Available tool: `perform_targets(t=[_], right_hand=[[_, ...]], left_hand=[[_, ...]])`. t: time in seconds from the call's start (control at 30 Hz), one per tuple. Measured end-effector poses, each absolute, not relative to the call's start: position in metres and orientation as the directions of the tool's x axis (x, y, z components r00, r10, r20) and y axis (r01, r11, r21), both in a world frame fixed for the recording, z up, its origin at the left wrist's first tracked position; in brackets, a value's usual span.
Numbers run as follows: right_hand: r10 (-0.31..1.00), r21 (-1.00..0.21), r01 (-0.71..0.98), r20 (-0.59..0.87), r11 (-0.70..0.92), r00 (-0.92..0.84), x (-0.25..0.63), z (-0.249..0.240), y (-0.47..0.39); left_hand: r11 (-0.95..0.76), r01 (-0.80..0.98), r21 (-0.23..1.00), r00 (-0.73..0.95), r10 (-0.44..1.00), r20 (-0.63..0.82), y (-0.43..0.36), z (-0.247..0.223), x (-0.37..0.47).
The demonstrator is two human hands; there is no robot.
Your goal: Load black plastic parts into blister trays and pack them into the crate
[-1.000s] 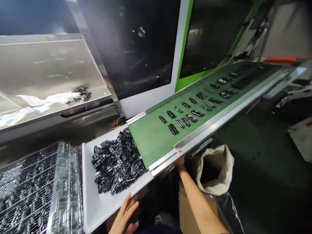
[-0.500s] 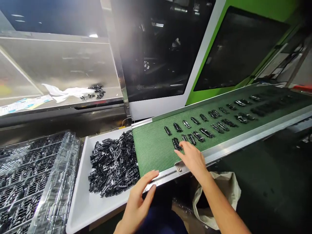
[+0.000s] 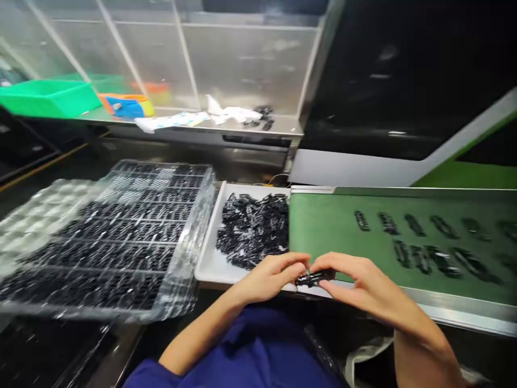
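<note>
A small, long black plastic part (image 3: pixel 314 278) is held between my two hands, just in front of the conveyor's near corner. My right hand (image 3: pixel 355 277) grips its right end between thumb and fingers. At the other end, my left hand (image 3: pixel 274 276) closes thumb and fingers on it. Behind and to the right runs the green conveyor belt (image 3: pixel 323 221), carrying two rows of similar black parts (image 3: pixel 414 225). Left of the belt's end, a white tray (image 3: pixel 208 264) holds a heap of black parts (image 3: pixel 256 229).
Stacked clear plastic trays (image 3: pixel 186 253) filled with black parts stand at the left, beside a pale moulded tray (image 3: pixel 40 215). On the back ledge are a green bin (image 3: pixel 48 99), a blue and orange tape roll (image 3: pixel 131 106) and a white cloth (image 3: pixel 232 114). A pale bag (image 3: pixel 369 350) sits below the belt.
My right hand has taken a black part off the belt and brought it back to my left hand, which now closes on it too. The view has swung left.
</note>
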State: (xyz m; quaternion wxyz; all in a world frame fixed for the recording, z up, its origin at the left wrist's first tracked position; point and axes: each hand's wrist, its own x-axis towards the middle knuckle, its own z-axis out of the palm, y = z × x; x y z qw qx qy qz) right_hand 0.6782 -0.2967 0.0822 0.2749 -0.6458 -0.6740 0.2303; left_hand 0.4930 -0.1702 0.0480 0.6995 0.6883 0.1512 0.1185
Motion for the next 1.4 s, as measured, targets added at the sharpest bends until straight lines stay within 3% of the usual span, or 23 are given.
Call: perform_targets(t=[0.1, 0.2, 0.3, 0.4, 0.5, 0.57, 0.67, 0.73, 0.8, 1.0, 1.13, 1.23, 1.3, 1.4], right_hand=[[0.958, -0.61, 0.759, 0.278, 0.228, -0.064, 0.636, 0.073, -0.272], [0.812, -0.416, 0.828, 0.578, 0.375, -0.078, 0.598, 0.06, -0.25], [0.711, -0.3, 0.814, 0.679, 0.497, -0.183, 0.567, 0.053, -0.231], [0.708, -0.389, 0.745, 0.688, 0.542, -0.156, 0.539, 0.05, -0.217], [0.757, -0.659, 0.662, 0.62, 0.357, 0.209, 0.51, 0.042, -0.207], [0.821, -0.868, 0.463, 0.393, 0.182, 0.414, 0.487, 0.036, -0.199], [0.922, -0.993, 0.118, 0.063, 0.019, 0.381, 0.451, 0.029, -0.187], [0.942, -1.0, 0.005, 0.007, 0.005, 0.336, 0.429, 0.029, -0.182], [0.94, -0.999, 0.013, 0.035, 0.032, 0.339, 0.414, 0.029, -0.18], [0.901, -0.99, 0.143, 0.08, 0.021, 0.425, 0.402, 0.023, -0.182], [0.902, -0.994, 0.099, 0.081, 0.043, 0.424, 0.405, 0.02, -0.187], [0.866, -0.978, 0.174, 0.181, 0.111, 0.466, 0.417, 0.027, -0.196], [0.869, -0.931, 0.306, 0.311, 0.197, 0.386, 0.431, 0.037, -0.204], [0.919, -0.825, 0.479, 0.385, 0.298, 0.091, 0.45, 0.053, -0.211]], left_hand=[[0.268, 0.058, 0.962, 0.946, 0.292, -0.139, -0.157, 0.044, 0.456], [0.484, 0.011, 0.875, 0.921, 0.337, -0.198, -0.149, 0.037, 0.415], [0.629, -0.033, 0.777, 0.894, 0.365, -0.258, -0.142, 0.029, 0.377], [0.722, -0.08, 0.688, 0.862, 0.397, -0.317, -0.136, 0.021, 0.343], [0.742, -0.236, 0.627, 0.788, 0.524, -0.324, -0.133, 0.016, 0.316], [0.66, -0.371, 0.653, 0.679, 0.673, -0.293, -0.132, 0.015, 0.303], [0.435, -0.405, 0.805, 0.489, 0.846, -0.211, -0.132, 0.016, 0.289], [0.334, -0.354, 0.874, 0.421, 0.891, -0.17, -0.132, 0.019, 0.282], [0.328, -0.331, 0.885, 0.425, 0.889, -0.17, -0.13, 0.025, 0.276], [0.575, -0.371, 0.729, 0.671, 0.709, -0.218, -0.122, 0.033, 0.259], [0.489, -0.309, 0.816, 0.669, 0.722, -0.179, -0.119, 0.026, 0.256], [0.453, -0.229, 0.862, 0.653, 0.728, -0.209, -0.115, 0.022, 0.255], [0.457, -0.167, 0.874, 0.661, 0.709, -0.244, -0.112, 0.024, 0.255], [0.501, -0.029, 0.865, 0.754, 0.579, -0.31, -0.11, 0.03, 0.258]])
